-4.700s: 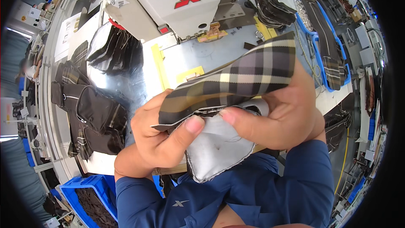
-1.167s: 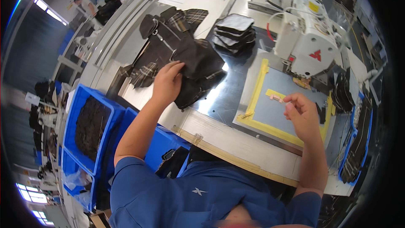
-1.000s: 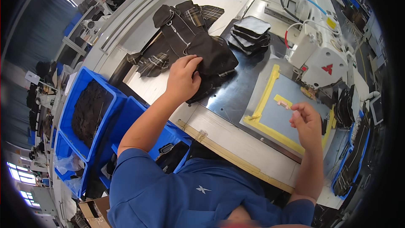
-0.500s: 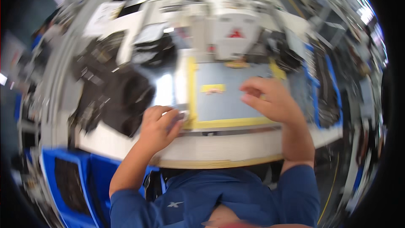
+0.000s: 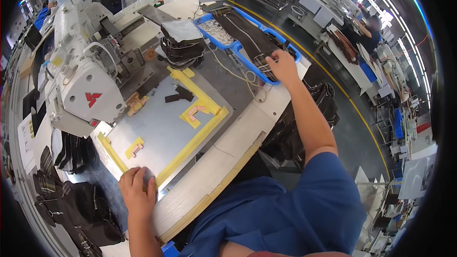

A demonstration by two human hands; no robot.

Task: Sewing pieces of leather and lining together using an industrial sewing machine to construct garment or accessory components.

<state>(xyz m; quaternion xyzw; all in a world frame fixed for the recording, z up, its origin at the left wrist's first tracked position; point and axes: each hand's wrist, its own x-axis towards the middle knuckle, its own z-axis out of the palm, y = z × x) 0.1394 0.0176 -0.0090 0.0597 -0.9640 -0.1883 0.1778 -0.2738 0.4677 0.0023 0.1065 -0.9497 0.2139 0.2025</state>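
Head view: a dark strip [image 5: 243, 31] stretches under the right hand [image 5: 284, 67] (half-curled, its hold unclear).

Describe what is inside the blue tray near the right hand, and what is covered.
The blue tray holds silvery rings in one section and dark fabric in another, with the right hand at its plaid end. Whatever lies under the fabric is covered.
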